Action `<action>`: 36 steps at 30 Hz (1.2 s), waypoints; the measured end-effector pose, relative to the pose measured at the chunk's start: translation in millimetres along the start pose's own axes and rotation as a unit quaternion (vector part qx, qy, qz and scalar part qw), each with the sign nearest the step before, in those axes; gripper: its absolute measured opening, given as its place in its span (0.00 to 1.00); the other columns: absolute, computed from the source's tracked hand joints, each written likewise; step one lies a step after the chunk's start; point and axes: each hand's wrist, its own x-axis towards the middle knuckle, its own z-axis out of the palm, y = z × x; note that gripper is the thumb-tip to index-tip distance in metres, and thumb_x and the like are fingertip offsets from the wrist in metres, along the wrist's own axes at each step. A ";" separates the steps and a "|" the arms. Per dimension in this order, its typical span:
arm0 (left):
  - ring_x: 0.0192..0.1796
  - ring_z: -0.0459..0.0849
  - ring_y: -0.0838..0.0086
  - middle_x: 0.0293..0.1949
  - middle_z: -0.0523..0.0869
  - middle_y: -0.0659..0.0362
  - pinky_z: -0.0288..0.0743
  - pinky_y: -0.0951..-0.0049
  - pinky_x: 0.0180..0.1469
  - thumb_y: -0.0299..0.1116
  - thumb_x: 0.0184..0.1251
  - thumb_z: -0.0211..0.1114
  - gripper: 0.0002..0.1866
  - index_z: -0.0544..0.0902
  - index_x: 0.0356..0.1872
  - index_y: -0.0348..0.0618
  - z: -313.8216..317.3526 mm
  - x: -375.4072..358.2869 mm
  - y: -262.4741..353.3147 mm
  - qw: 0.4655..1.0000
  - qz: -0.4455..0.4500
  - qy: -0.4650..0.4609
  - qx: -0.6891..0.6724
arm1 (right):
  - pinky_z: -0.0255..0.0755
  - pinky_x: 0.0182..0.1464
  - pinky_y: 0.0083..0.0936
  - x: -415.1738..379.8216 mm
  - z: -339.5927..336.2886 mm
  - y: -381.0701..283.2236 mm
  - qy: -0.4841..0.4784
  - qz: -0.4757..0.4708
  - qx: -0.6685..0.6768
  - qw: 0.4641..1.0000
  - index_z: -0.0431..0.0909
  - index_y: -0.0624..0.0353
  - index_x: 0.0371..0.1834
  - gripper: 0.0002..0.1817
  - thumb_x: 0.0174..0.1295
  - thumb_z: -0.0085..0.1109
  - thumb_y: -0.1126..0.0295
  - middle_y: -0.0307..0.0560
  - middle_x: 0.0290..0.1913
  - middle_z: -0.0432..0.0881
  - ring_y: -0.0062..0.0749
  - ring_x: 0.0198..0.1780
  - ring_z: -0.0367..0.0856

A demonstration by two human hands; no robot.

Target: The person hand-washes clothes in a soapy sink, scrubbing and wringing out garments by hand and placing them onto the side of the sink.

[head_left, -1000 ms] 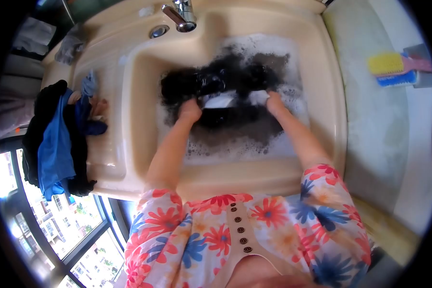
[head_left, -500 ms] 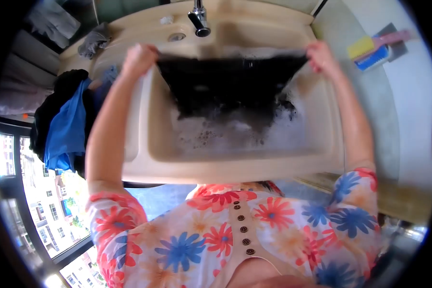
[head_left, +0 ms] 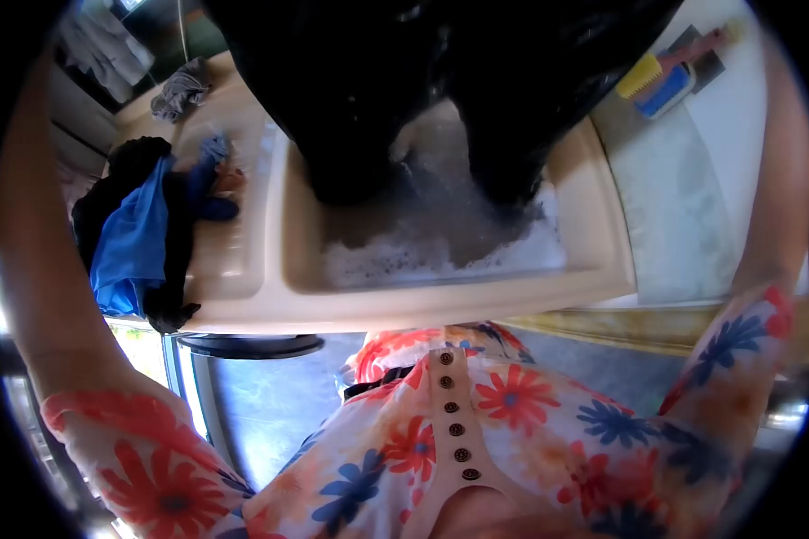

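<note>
A wet black garment (head_left: 440, 63) hangs in front of the camera, its top cut off by the upper edge of the view. Two legs of it reach down into the sink basin (head_left: 301, 260), which holds cloudy water with white suds (head_left: 377, 260). Both my arms are raised along the left and right sides of the view. My left hand and my right hand lie outside the picture, so their grip on the cloth cannot be seen.
Left of the basin, a ribbed ledge (head_left: 229, 234) bears black clothes, a blue cloth (head_left: 135, 238) and a dark blue item (head_left: 208, 193). A grey cloth (head_left: 182, 90) lies behind them. Yellow (head_left: 639, 75) and blue (head_left: 665, 92) brushes lie on the right counter (head_left: 674, 198).
The black garment has risen out of the basin and now hides the tap. My arms have lifted and spread, and both hands have left the view.
</note>
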 end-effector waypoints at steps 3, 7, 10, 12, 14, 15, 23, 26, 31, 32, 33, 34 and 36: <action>0.12 0.72 0.77 0.12 0.74 0.60 0.66 0.77 0.12 0.34 0.54 0.57 0.09 0.81 0.29 0.40 58.1 -21.9 -41.0 0.985 -0.099 -0.143 0.003 | 0.68 0.20 0.16 -34.0 6.8 70.9 -0.197 0.106 -0.148 0.963 0.76 0.64 0.37 0.10 0.56 0.55 0.70 0.41 0.22 0.76 0.21 0.20 0.73; 0.12 0.72 0.79 0.16 0.76 0.60 0.66 0.79 0.12 0.28 0.51 0.53 0.14 0.82 0.39 0.43 173.1 -115.3 -60.7 0.905 -0.207 -0.365 0.071 | 0.60 0.13 0.18 -182.5 61.7 161.4 -0.373 0.245 -0.062 0.893 0.77 0.56 0.42 0.11 0.55 0.51 0.70 0.35 0.17 0.70 0.18 0.14 0.67; 0.21 0.84 0.65 0.32 0.85 0.52 0.80 0.70 0.29 0.25 0.53 0.49 0.16 0.82 0.41 0.44 242.2 -199.1 -67.2 0.847 -0.243 -0.467 0.076 | 0.68 0.15 0.24 -289.5 78.6 207.3 -0.450 0.371 -0.117 0.804 0.77 0.55 0.44 0.13 0.57 0.48 0.74 0.42 0.16 0.75 0.24 0.14 0.72; 0.23 0.84 0.64 0.34 0.84 0.51 0.80 0.70 0.32 0.28 0.54 0.51 0.16 0.82 0.42 0.47 284.4 -235.1 -79.4 0.815 -0.299 -0.493 0.064 | 0.72 0.20 0.27 -333.5 96.2 202.3 -0.487 0.397 -0.150 0.763 0.75 0.53 0.47 0.14 0.58 0.50 0.71 0.45 0.24 0.80 0.29 0.18 0.77; 0.33 0.85 0.62 0.37 0.84 0.50 0.79 0.67 0.39 0.30 0.54 0.52 0.15 0.82 0.41 0.46 313.8 -274.2 -76.8 0.800 -0.324 -0.501 0.055 | 0.75 0.31 0.34 -381.3 115.5 215.5 -0.515 0.375 -0.187 0.747 0.72 0.51 0.52 0.18 0.57 0.51 0.69 0.50 0.30 0.82 0.39 0.26 0.81; 0.39 0.84 0.61 0.39 0.84 0.49 0.78 0.65 0.43 0.31 0.55 0.52 0.14 0.82 0.41 0.45 330.8 -295.9 -80.8 0.802 -0.321 -0.501 0.047 | 0.76 0.38 0.38 -403.3 124.4 222.7 -0.526 0.334 -0.223 0.750 0.70 0.51 0.54 0.20 0.56 0.51 0.69 0.54 0.33 0.82 0.46 0.31 0.82; 0.56 0.74 0.55 0.53 0.77 0.47 0.69 0.61 0.56 0.43 0.54 0.56 0.25 0.74 0.54 0.46 383.3 -381.1 -91.7 0.781 -0.354 -0.502 0.111 | 0.66 0.55 0.43 -455.8 154.7 232.1 -0.612 0.340 -0.247 0.669 0.63 0.59 0.59 0.21 0.61 0.35 0.70 0.65 0.49 0.75 0.56 0.52 0.74; 0.59 0.72 0.57 0.55 0.74 0.47 0.68 0.64 0.58 0.45 0.56 0.54 0.25 0.74 0.55 0.46 379.9 -382.0 -87.5 0.806 -0.342 -0.466 0.127 | 0.67 0.53 0.40 -448.1 154.4 226.4 -0.641 0.379 -0.211 0.633 0.62 0.59 0.60 0.21 0.64 0.33 0.67 0.63 0.49 0.75 0.54 0.51 0.74; 0.59 0.73 0.59 0.52 0.78 0.49 0.66 0.65 0.60 0.43 0.59 0.51 0.23 0.76 0.53 0.46 364.5 -359.1 -110.9 0.765 -0.385 -0.498 0.135 | 0.77 0.33 0.33 -406.9 143.2 238.5 -0.690 0.443 -0.198 0.537 0.64 0.60 0.57 0.21 0.67 0.35 0.60 0.58 0.45 0.78 0.42 0.36 0.82; 0.46 0.82 0.60 0.43 0.82 0.47 0.76 0.62 0.48 0.32 0.58 0.49 0.19 0.77 0.51 0.43 373.9 -362.1 -149.0 0.736 -0.100 -0.631 0.223 | 0.75 0.25 0.29 -381.9 133.2 235.3 -0.691 0.475 -0.156 0.522 0.64 0.59 0.57 0.21 0.66 0.38 0.59 0.57 0.44 0.78 0.37 0.30 0.81; 0.37 0.83 0.60 0.38 0.82 0.46 0.78 0.61 0.38 0.28 0.57 0.48 0.19 0.77 0.50 0.43 354.2 -332.1 -140.9 0.734 -0.209 -0.625 0.163 | 0.72 0.18 0.25 -352.9 120.6 232.1 -0.690 0.506 -0.112 0.506 0.64 0.59 0.58 0.22 0.66 0.41 0.58 0.56 0.42 0.78 0.32 0.23 0.80; 0.33 0.84 0.60 0.33 0.83 0.45 0.79 0.62 0.34 0.25 0.56 0.48 0.19 0.77 0.49 0.40 326.6 -293.9 -128.3 0.739 -0.291 -0.600 0.097 | 0.70 0.16 0.23 -330.7 109.3 234.8 -0.646 0.497 -0.116 0.568 0.64 0.56 0.60 0.23 0.65 0.42 0.58 0.53 0.37 0.80 0.29 0.19 0.79; 0.33 0.85 0.61 0.23 0.82 0.45 0.81 0.66 0.30 0.21 0.53 0.49 0.18 0.78 0.46 0.35 283.6 -235.2 -112.4 0.747 -0.420 -0.514 -0.036 | 0.68 0.14 0.20 -300.2 95.0 236.3 -0.541 0.471 -0.107 0.689 0.67 0.53 0.60 0.21 0.64 0.44 0.59 0.47 0.30 0.80 0.25 0.17 0.77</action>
